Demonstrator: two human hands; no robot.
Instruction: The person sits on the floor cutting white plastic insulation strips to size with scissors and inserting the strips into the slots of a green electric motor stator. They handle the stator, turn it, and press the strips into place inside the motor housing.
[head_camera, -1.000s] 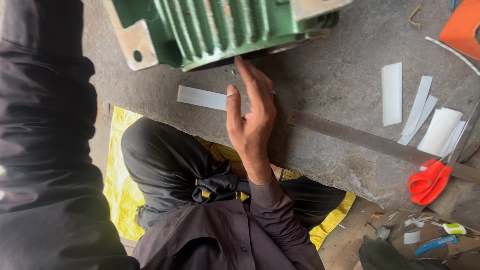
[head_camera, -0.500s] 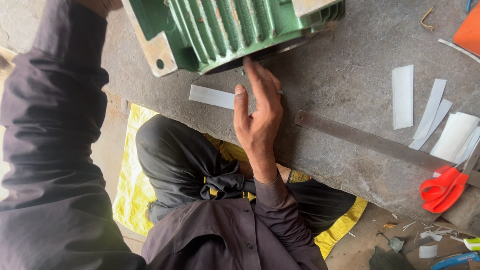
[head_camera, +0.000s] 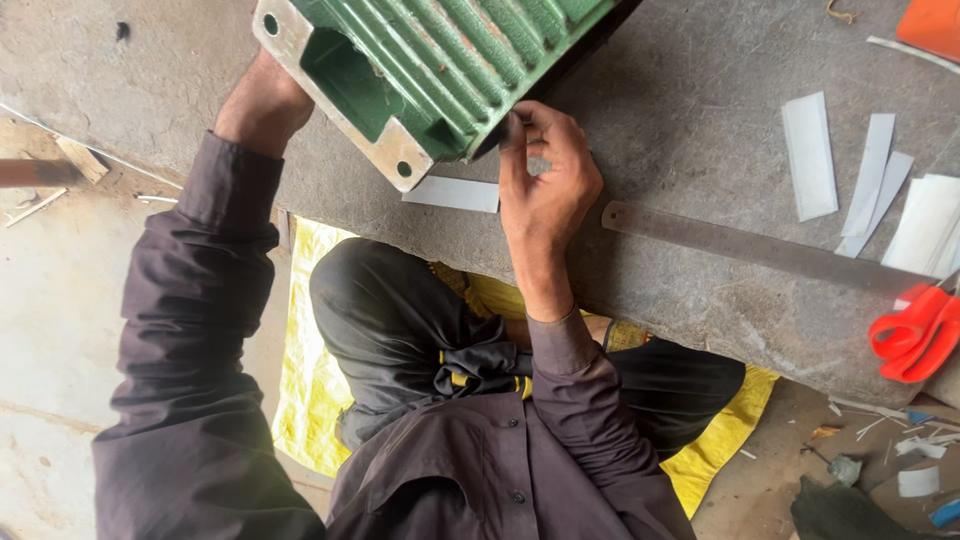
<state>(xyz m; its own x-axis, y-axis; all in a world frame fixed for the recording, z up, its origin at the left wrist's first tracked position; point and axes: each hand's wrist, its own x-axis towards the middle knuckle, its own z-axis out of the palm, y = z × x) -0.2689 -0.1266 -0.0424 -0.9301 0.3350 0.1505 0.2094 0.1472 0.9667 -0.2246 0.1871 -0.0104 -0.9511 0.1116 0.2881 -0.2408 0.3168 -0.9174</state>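
The green ribbed motor housing (head_camera: 440, 70) fills the upper middle of the frame and its top is cut off by the upper edge, so its full shape cannot be seen. The left hand (head_camera: 262, 105) reaches behind the housing at the upper left; its fingers are hidden by the metal foot, and I cannot tell how it grips. The right hand (head_camera: 545, 180) is in the middle of the frame, with curled fingers pressing on the lower dark rim of the housing. A white paper strip (head_camera: 452, 193) lies on the grey stone table (head_camera: 700, 120), just under the housing and partly covered by it. A long steel ruler (head_camera: 760, 248) runs to the right, and its end passes under the orange scissors (head_camera: 912, 335) at the right edge. More white strips (head_camera: 810, 155) lie in the upper right, some cut off by the frame.
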